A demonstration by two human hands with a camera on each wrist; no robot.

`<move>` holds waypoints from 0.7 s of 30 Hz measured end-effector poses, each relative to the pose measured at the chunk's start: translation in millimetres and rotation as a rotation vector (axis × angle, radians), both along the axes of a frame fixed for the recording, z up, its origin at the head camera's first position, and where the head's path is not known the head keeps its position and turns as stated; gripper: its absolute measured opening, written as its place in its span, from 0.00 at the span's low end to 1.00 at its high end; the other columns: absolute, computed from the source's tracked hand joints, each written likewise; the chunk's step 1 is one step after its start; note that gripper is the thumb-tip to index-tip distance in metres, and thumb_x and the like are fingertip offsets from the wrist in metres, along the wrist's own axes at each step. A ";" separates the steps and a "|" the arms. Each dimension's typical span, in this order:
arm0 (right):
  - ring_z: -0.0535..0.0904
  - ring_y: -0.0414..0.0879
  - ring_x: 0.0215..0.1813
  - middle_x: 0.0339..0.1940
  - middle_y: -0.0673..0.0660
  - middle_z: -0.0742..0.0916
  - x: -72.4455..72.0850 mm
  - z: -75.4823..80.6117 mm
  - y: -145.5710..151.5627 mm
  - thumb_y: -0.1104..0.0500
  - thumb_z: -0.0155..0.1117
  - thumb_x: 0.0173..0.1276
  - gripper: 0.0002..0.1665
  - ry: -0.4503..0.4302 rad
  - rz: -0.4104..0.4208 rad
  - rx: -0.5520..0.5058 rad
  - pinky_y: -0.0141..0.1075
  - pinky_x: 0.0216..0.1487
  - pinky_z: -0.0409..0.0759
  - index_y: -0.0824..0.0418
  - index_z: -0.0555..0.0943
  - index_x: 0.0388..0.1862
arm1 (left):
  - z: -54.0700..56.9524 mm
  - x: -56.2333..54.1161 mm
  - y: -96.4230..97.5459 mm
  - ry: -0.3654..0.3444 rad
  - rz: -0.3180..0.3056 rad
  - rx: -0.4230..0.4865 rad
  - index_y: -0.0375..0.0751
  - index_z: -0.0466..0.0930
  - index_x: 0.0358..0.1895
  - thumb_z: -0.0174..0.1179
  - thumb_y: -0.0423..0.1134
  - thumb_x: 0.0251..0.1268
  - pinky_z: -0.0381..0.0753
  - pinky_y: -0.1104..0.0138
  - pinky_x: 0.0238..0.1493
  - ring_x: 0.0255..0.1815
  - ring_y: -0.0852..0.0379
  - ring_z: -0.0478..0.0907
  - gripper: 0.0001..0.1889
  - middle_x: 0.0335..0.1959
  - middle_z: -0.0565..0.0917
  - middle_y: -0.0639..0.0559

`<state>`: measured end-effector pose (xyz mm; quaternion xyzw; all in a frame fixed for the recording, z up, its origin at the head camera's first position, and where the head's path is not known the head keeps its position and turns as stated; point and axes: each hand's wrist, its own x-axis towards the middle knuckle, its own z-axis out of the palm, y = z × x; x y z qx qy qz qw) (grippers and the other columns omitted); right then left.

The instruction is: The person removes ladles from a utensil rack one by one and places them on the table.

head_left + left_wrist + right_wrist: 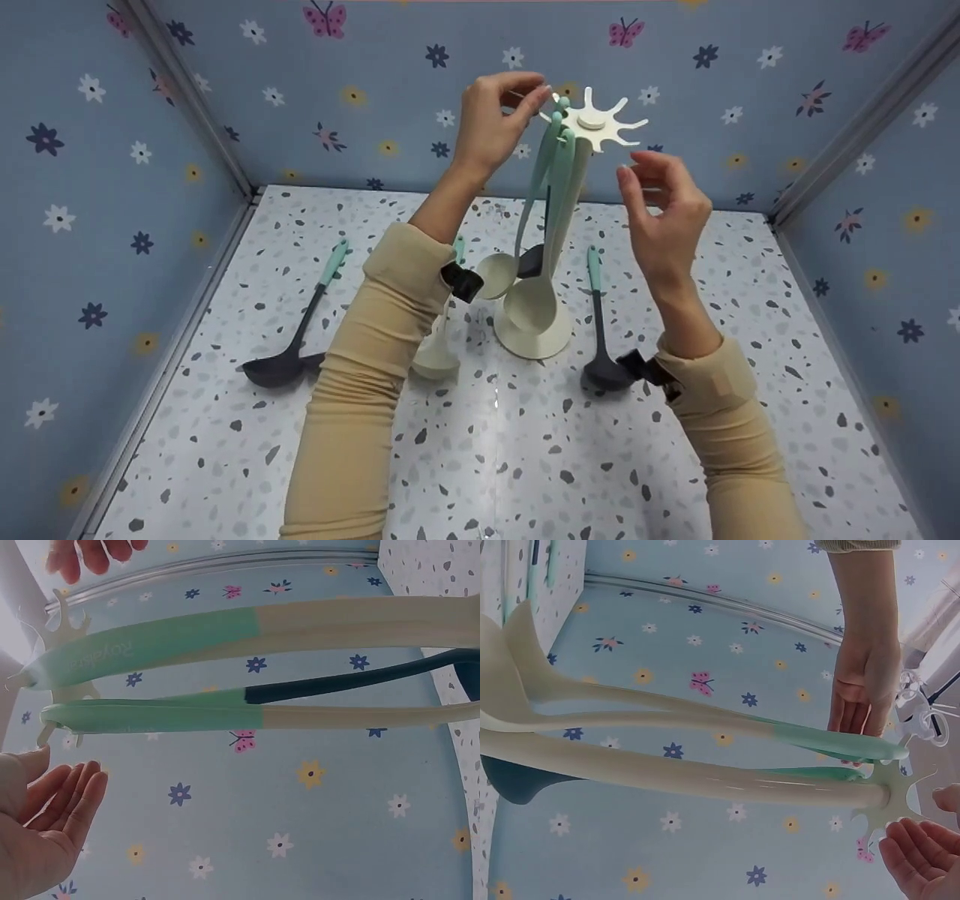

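Note:
A cream utensil rack with a star of prongs on top stands on a round base. From its left side hang a cream ladle, a cream spoon and a dark-headed utensil, all with mint handles. Beside the prongs, my left hand has loosely bent fingers and holds nothing. Its thumb is close to a prong tip in the left wrist view; contact is unclear. My right hand hovers right of the rack, fingers relaxed, with nothing held. The right wrist view shows its fingers near the prongs.
On the speckled table lie a dark ladle, another dark utensil partly behind the left sleeve, a cream utensil and a dark-headed utensil. Flower-printed panels enclose the back and sides.

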<state>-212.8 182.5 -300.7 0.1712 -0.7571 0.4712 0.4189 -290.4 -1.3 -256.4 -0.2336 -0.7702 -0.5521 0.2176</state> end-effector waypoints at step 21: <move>0.76 0.41 0.25 0.25 0.55 0.81 -10.9 16.0 -5.8 0.62 0.59 0.61 0.09 0.006 -0.013 -0.063 0.29 0.26 0.75 0.69 0.76 0.29 | -3.5 -12.7 10.2 -0.021 -0.050 -0.007 0.33 0.82 0.39 0.53 0.35 0.62 0.74 0.74 0.29 0.26 0.61 0.74 0.10 0.29 0.81 0.46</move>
